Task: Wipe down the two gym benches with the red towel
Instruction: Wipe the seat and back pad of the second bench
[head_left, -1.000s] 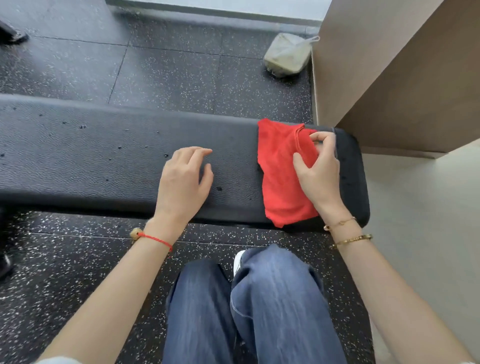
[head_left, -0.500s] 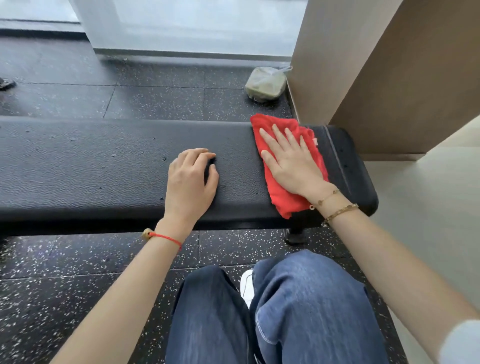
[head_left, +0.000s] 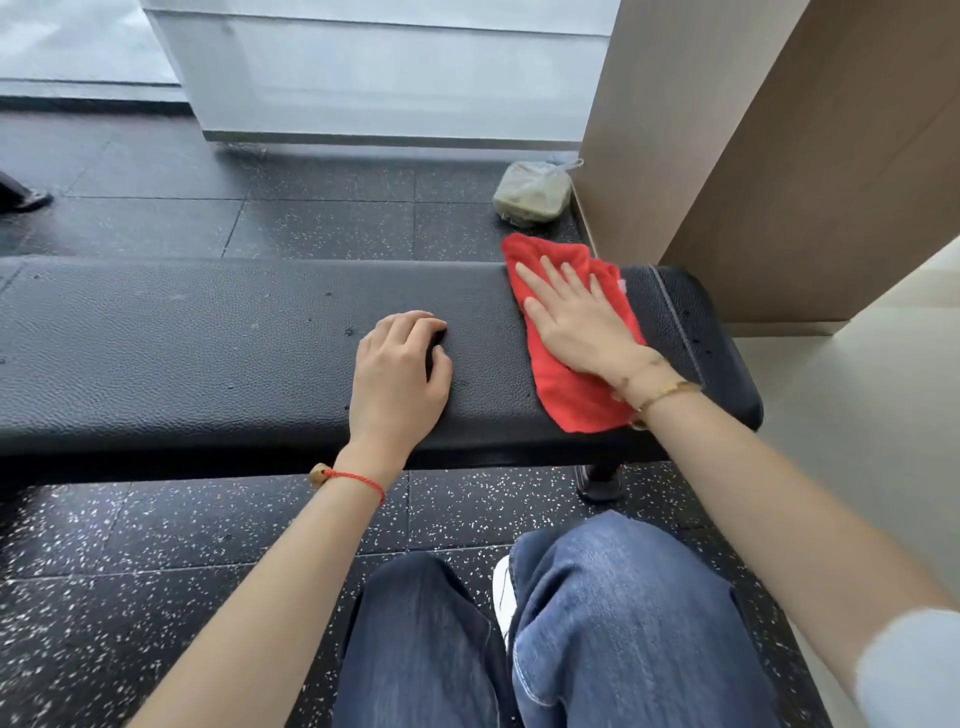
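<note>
A long black padded gym bench (head_left: 208, 343) runs across the view in front of me. The red towel (head_left: 566, 395) lies spread flat across its right end. My right hand (head_left: 576, 317) presses flat on the towel, fingers spread and pointing away from me. My left hand (head_left: 397, 374) rests on the bare pad left of the towel, fingers curled down onto the surface and holding nothing. Only one bench is in view.
A tan wooden panel wall (head_left: 779, 156) stands close behind the bench's right end. A greenish bag (head_left: 530, 193) lies on the speckled black rubber floor (head_left: 156, 545) beyond the bench. The bench's foot (head_left: 600, 480) is at lower right. My knees in blue jeans (head_left: 597, 623) are below.
My right hand went from pinching the towel's edge to lying flat on it with fingers spread. The view tilted up. The left hand stayed on the pad.
</note>
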